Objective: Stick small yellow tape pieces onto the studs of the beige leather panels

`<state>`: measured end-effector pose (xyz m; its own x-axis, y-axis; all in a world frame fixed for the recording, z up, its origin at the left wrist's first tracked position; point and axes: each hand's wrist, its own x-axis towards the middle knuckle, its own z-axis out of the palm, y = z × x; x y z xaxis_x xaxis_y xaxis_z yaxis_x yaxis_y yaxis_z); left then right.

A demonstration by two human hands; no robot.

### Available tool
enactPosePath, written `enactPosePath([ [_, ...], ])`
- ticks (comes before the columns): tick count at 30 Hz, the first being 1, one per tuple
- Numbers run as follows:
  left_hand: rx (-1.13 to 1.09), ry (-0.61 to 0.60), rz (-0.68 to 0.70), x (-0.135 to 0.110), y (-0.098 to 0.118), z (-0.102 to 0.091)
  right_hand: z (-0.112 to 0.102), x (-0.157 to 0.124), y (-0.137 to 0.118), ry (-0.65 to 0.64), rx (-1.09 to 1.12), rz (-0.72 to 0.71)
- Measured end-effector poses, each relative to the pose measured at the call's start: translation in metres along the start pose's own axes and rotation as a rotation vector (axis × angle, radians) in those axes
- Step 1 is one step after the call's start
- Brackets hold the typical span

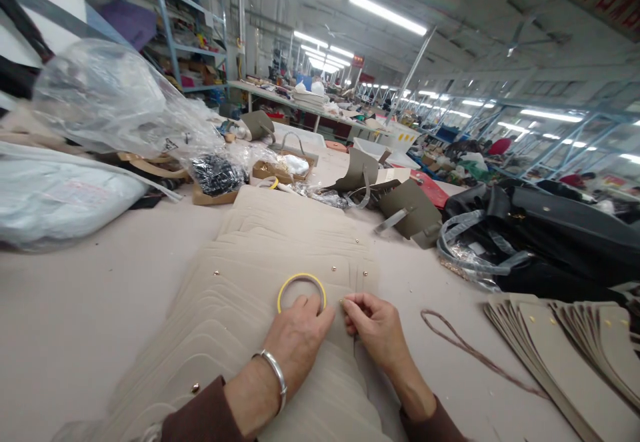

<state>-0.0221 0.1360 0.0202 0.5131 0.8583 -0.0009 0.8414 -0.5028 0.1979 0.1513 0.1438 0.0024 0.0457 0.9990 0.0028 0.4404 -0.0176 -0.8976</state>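
Note:
My left hand (299, 335), with a silver bangle at the wrist, has its fingers closed on a narrow roll of yellow tape (301, 276). The roll lies over a fanned stack of beige leather-like panels (240, 322), some with small gold-coloured studs. Just right of it, my right hand (375, 325) is closed in a pinch at the stack's right side. A tiny yellowish piece (343, 302) shows at its thumb and fingertips; its kind is too small to tell. The lower fingers of my left hand are partly hidden.
Brown cord (450, 329) and fanned beige strips (555, 355) lie to the right, below black bags (550, 229). Olive-grey bag pieces (410, 209) and an open box of black items (217, 175) stand beyond the stack. Plastic-wrapped bundles (65, 189) fill the left.

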Motion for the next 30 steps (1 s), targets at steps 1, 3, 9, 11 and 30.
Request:
enactPosePath([
  [1,-0.003,-0.004,-0.004,0.0,0.001,0.0,0.001,0.0,-0.001,0.008,-0.058,-0.033],
  [3,-0.009,-0.007,-0.005,0.0,0.002,0.001,0.004,0.0,-0.004,0.043,-0.187,-0.111],
  [9,-0.015,-0.013,0.002,0.001,0.001,0.004,0.008,0.002,-0.008,0.088,-0.399,-0.249],
  [11,-0.009,-0.022,0.004,0.001,0.001,0.004,0.007,0.001,-0.005,0.087,-0.371,-0.209],
  [30,0.011,0.044,0.039,-0.004,-0.001,0.002,0.012,-0.002,-0.001,0.082,-0.513,-0.378],
])
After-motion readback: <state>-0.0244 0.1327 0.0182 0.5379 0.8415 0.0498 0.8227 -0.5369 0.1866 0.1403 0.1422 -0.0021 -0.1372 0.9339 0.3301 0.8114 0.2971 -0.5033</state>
